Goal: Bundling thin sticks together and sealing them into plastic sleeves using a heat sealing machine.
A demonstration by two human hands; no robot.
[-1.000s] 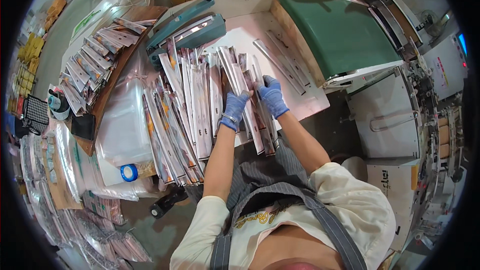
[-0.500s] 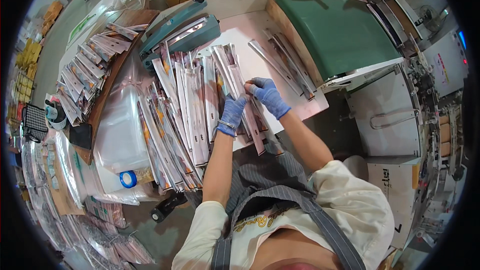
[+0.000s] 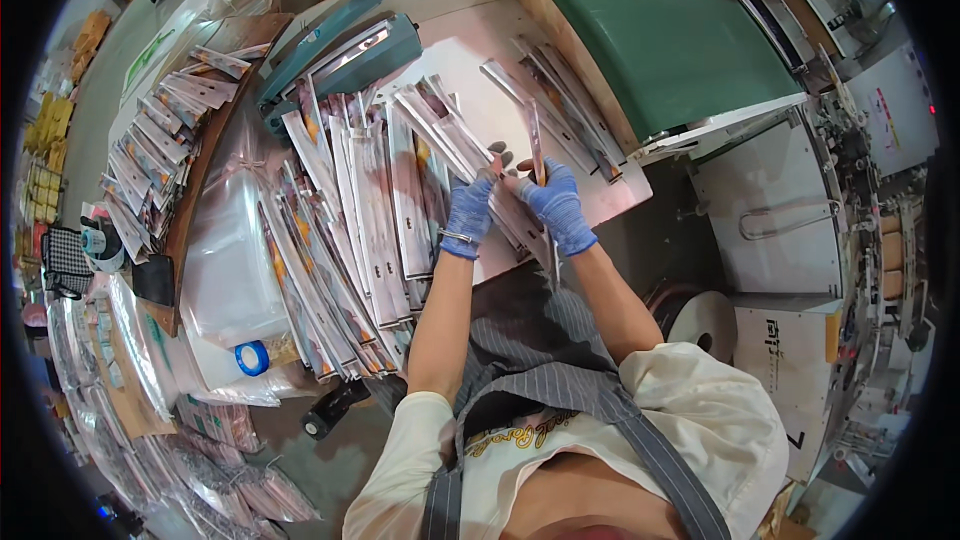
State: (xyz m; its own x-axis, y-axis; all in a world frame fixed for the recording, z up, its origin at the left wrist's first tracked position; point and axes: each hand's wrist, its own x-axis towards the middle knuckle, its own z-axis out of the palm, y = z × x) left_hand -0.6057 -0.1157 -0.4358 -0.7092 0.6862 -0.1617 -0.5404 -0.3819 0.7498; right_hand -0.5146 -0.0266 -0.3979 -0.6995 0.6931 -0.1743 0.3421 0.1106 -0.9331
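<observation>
Both blue-gloved hands, left hand (image 3: 468, 215) and right hand (image 3: 553, 205), pinch one long, narrow printed plastic packet (image 3: 536, 147) upright above the pink tabletop (image 3: 600, 202) (best kept straight, edges aligned, fingers near its lower end).

Gloves on left hand (image 3: 468, 217) and right hand (image 3: 553, 208): blue | conveyor belt (image 3: 660, 40): dark green | heat sealer (image 3: 335, 55): teal | apron (image 3: 540, 360): grey pinstripe | tape roll (image 3: 252, 358): blue | tabletop (image 3: 480, 80): pale pink

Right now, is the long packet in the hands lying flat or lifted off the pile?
Lifted: the narrow packet stands on end, pinched between left hand and right hand.
</observation>
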